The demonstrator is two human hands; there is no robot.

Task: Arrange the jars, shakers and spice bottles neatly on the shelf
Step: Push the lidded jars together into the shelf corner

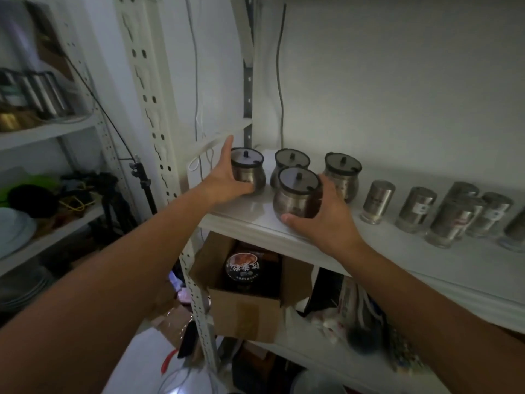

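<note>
Left hand (227,179): fingers curled round far-left jar (250,170).
Right hand (322,221): thumb and fingers clamped on near jar (297,194).
Shaker labels (375,199): too blurred to read.

Dim, soft-focus wide-angle view; edges bend and darken, corners blurred.

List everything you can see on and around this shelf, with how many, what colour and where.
Jars: four, steel with dark-rimmed lids, left end of the white shelf.
Shakers: at least six, steel, clustered right of the jars.
Cardboard box: one, brown, open, on the level below.
Plates: a few, pale, rack at far left.
Left hand: grips the leftmost jar.
Right hand: grips the front jar.
</note>
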